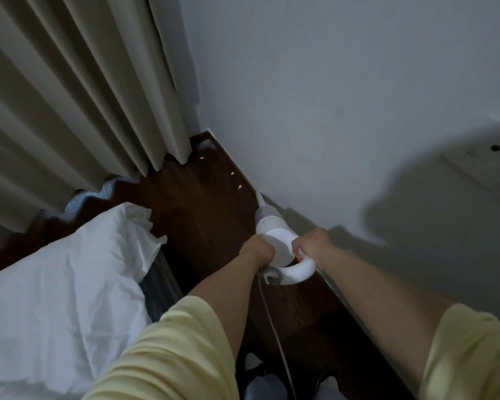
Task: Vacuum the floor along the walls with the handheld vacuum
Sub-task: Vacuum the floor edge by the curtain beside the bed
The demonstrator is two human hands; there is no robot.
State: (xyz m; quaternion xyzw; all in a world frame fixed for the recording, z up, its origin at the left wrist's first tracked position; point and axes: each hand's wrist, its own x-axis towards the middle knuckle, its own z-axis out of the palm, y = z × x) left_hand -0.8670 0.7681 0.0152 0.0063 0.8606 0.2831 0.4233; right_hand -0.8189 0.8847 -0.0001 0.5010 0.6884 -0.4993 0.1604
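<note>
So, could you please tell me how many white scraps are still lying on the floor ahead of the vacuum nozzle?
3: one scrap just ahead of the nozzle, one farther along the wall, one by the curtain hem. More may be hidden under the curtain.

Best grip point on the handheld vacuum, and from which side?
Grip the looped handle at the rear of the handheld vacuum, coming from behind. The nozzle points away along the wall, and the right hand already grips the loop, with the left hand steadying the body.
</note>
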